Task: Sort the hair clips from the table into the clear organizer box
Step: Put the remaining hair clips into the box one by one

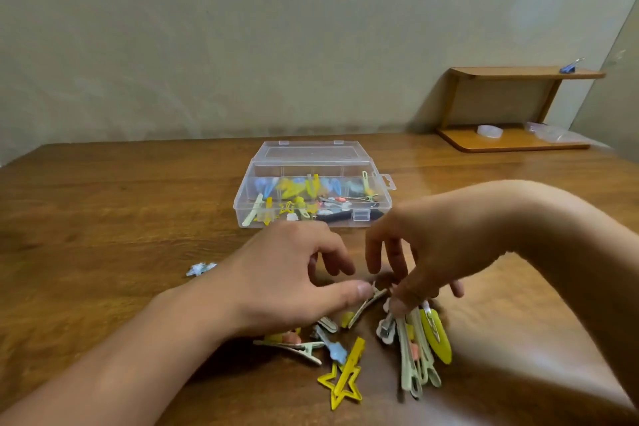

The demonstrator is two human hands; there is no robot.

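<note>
Two hands (290,273) (432,252) over loose clips (345,356) on table (103,218); box (313,190) open beyond, well apart.

Slim clip (366,304) is seen at left thumb tip, long axis slanting up-right toward right hand; whether pinched cannot be told. Right fingers are curled down round upright pale clips (411,356), seemingly gripped. Left hand is judged nearer.

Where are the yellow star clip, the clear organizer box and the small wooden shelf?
yellow star clip (340,387), head view, on its open star outline.
clear organizer box (242,209), head view, on its front left wall.
small wooden shelf (511,73), head view, on its top board.
</note>
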